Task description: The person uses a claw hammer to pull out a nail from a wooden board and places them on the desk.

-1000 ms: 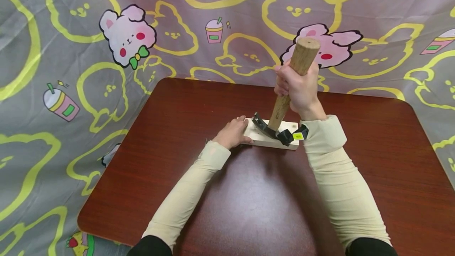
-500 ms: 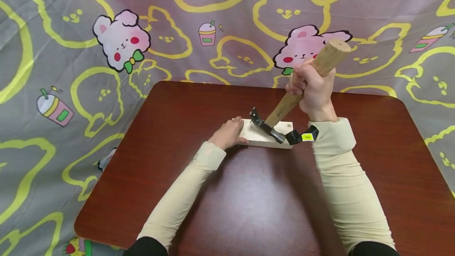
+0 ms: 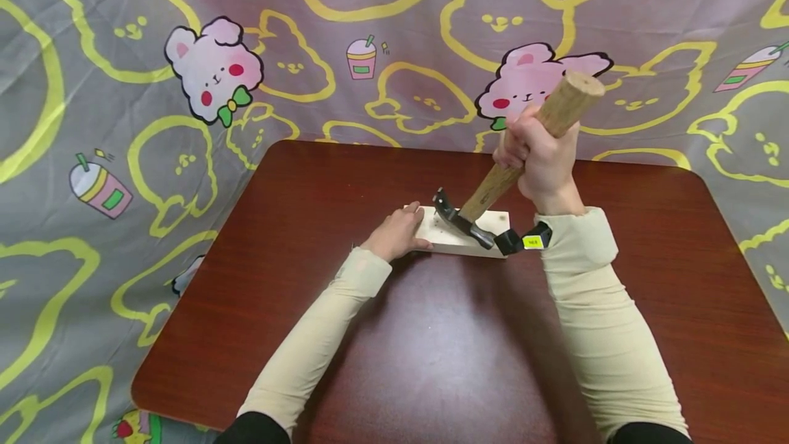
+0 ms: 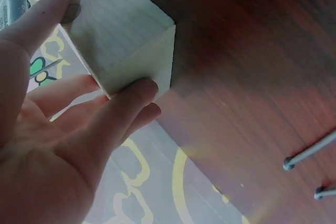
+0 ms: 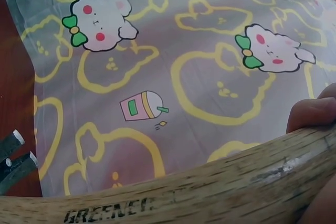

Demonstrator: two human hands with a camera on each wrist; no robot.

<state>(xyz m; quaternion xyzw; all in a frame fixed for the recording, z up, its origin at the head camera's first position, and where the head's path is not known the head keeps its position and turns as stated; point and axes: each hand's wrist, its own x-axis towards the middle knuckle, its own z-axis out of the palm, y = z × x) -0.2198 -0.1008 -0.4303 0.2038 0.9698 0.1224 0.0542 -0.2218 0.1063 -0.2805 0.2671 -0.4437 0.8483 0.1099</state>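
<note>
In the head view my right hand [image 3: 545, 156] grips the wooden handle of a claw hammer [image 3: 490, 194], which leans to the right. Its dark metal head lies low over a pale wooden block [image 3: 459, 241], claw pointing left and striking face right. My left hand [image 3: 394, 233] holds the block's left end; the left wrist view shows thumb and fingers on different faces of it. A thin metal spike [image 4: 46, 70], like a nail, shows beyond the hand there. Whether the claw has hold of it cannot be made out. The right wrist view shows the handle [image 5: 210, 190] with lettering.
The block lies on a reddish-brown table [image 3: 296, 211]. A cartoon-printed cloth [image 3: 407, 19] hangs behind it and along the left. A black wrist camera [image 3: 524, 237] sits near my right cuff. Two thin grey rods [image 4: 310, 150] with dark rounded ends enter the left wrist view at right.
Over the first half second the hammer handle tipped to the right with my right hand. Since then it has hardly moved. My left hand stays on the block.
</note>
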